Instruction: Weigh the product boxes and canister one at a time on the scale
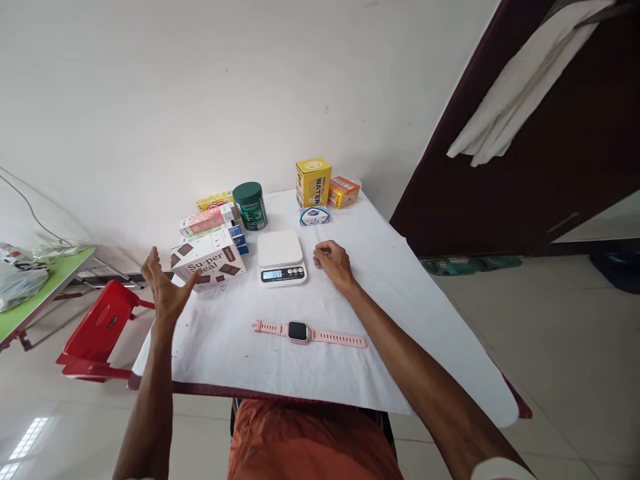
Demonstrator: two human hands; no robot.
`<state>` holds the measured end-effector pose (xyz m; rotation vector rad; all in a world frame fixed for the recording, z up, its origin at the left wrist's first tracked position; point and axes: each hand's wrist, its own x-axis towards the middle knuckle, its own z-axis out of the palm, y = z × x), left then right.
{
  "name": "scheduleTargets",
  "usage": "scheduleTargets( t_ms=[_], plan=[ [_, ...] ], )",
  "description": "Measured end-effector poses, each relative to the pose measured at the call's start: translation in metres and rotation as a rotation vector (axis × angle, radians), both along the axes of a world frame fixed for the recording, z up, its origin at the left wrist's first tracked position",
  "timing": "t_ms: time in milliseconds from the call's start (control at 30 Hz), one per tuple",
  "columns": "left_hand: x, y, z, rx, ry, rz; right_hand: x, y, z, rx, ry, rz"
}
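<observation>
My left hand (pixel 166 287) is raised with spread fingers, open, just left of a white cereal box (pixel 209 260) with brown squares on it; the thumb is close to the box. My right hand (pixel 334 263) rests on the white table cover (pixel 400 293) with its fingers curled loosely, to the right of a white kitchen scale (pixel 281 257) whose display is lit. I cannot see anything in it. A pink smartwatch (pixel 306 332) lies flat in front of the scale, nearer to me.
Behind the cereal box lie several flat boxes (pixel 210 219) and a green tin (pixel 250 205). A yellow box (pixel 313 181), an orange box (pixel 343 191) and a small blue-white box (pixel 314 215) stand at the far edge. A red chair (pixel 97 331) stands at the left.
</observation>
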<state>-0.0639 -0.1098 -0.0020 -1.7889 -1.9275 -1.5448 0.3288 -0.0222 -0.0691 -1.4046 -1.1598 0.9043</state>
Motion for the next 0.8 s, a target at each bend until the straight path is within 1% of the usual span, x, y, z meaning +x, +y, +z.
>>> scheduleTargets(
  t_ms=[33, 67, 100, 133, 167, 200, 267, 300, 367, 467, 533, 600, 667, 733, 800],
  plan=[
    [0.015, -0.006, 0.000, 0.094, 0.065, -0.007, 0.002, 0.010, 0.006, 0.002, -0.056, -0.010],
    [0.032, -0.011, -0.002, 0.157, 0.107, -0.054, 0.003, 0.022, 0.012, 0.029, -0.138, -0.032],
    [0.050, -0.014, -0.005, 0.166, 0.127, -0.156, 0.003, 0.035, 0.019, 0.067, -0.235, -0.078],
    [0.069, -0.014, -0.008, 0.126, 0.146, -0.296, 0.002, 0.049, 0.026, 0.091, -0.327, -0.130],
    [0.086, -0.013, -0.013, 0.024, 0.159, -0.442, 0.000, 0.064, 0.031, 0.095, -0.396, -0.173],
    [0.100, -0.009, -0.018, -0.086, 0.141, -0.536, -0.003, 0.077, 0.036, 0.072, -0.443, -0.201],
    [0.120, 0.003, -0.030, -0.280, 0.067, -0.645, -0.012, 0.102, 0.040, -0.013, -0.497, -0.228],
    [0.125, 0.010, -0.036, -0.350, 0.013, -0.666, -0.016, 0.113, 0.040, -0.056, -0.510, -0.236],
    [0.128, 0.024, -0.049, -0.435, -0.099, -0.684, -0.024, 0.130, 0.034, -0.108, -0.523, -0.259],
    [0.126, 0.036, -0.068, -0.476, -0.228, -0.678, -0.031, 0.147, 0.020, -0.108, -0.501, -0.320],
    [0.125, 0.038, -0.076, -0.471, -0.296, -0.650, -0.034, 0.153, 0.012, -0.102, -0.485, -0.364],
    [0.127, 0.040, -0.080, -0.478, -0.369, -0.629, -0.034, 0.154, 0.006, -0.109, -0.509, -0.395],
    [0.129, 0.041, -0.080, -0.507, -0.443, -0.635, -0.033, 0.151, 0.004, -0.119, -0.558, -0.393],
    [0.130, 0.044, -0.079, -0.535, -0.493, -0.647, -0.030, 0.148, 0.006, -0.129, -0.577, -0.372],
    [0.130, 0.046, -0.078, -0.513, -0.490, -0.658, -0.025, 0.144, 0.011, -0.144, -0.553, -0.360]
  ],
)
